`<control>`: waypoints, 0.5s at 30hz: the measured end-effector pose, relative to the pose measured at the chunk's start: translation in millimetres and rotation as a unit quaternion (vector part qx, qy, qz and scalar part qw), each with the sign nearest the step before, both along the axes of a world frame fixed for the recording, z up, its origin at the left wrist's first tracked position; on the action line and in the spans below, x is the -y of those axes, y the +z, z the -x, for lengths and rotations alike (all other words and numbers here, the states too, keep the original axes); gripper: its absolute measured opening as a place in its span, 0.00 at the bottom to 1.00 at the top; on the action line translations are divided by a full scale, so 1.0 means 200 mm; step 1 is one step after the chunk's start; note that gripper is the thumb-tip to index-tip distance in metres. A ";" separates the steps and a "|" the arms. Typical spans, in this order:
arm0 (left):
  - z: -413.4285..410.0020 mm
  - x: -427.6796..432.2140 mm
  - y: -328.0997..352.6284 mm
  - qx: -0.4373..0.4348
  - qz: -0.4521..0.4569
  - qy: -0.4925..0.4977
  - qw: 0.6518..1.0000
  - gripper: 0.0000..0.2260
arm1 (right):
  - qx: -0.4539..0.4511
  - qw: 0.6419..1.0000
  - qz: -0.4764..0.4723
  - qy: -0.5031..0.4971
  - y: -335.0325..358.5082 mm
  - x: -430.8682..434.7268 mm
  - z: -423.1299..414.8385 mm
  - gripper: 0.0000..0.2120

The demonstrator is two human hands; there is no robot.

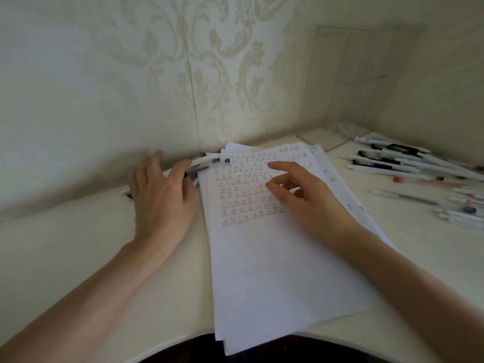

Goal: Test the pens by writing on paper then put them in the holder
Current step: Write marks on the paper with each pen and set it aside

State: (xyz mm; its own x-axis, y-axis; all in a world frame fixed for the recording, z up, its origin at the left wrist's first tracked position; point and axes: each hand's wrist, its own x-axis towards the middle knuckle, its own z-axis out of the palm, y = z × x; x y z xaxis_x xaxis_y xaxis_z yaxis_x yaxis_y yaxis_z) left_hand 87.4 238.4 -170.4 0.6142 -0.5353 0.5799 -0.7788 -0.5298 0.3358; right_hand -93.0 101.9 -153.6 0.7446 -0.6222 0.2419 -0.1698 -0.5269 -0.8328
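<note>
1. Fingers [154, 163] of the left hand [162, 203]: straight and spread, lying flat over the loose pens [207, 163] just left of the paper stack [275, 258]; gripping nothing.
2. Fingers [282, 167] of the right hand [311, 200]: loosely bent, forefinger extended, over the stack's written rows; holding nothing.
3. Paper stack: on the white table [65, 244]; the top sheet bears rows of handwritten characters on its upper half.
4. Pen heap [392, 163]: right of the stack, apart from it.
5. Clear holder [340, 106]: upright beyond the stack's far right corner, near the wall.
</note>
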 end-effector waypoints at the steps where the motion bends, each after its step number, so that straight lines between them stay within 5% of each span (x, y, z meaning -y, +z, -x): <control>1: 0.02 0.00 0.01 0.014 0.000 -0.026 1.000 0.14 | -0.008 1.000 0.013 -0.003 0.00 0.00 0.00 0.13; 4: 0.12 0.01 0.03 0.052 -0.013 -0.203 0.978 0.16 | -0.052 0.987 0.133 -0.069 0.05 0.04 0.03 0.14; 7: 0.25 0.00 0.03 0.013 -0.113 -0.355 0.928 0.24 | -0.172 0.926 0.265 -0.205 0.13 0.17 0.13 0.14; 11: 0.26 0.02 -0.03 -0.034 -0.210 -0.370 0.905 0.38 | -0.370 0.858 0.198 -0.296 0.16 0.38 0.32 0.18; 15: 0.26 0.02 -0.03 -0.036 -0.196 -0.377 0.904 0.36 | -0.409 0.851 0.132 -0.301 0.11 0.50 0.41 0.15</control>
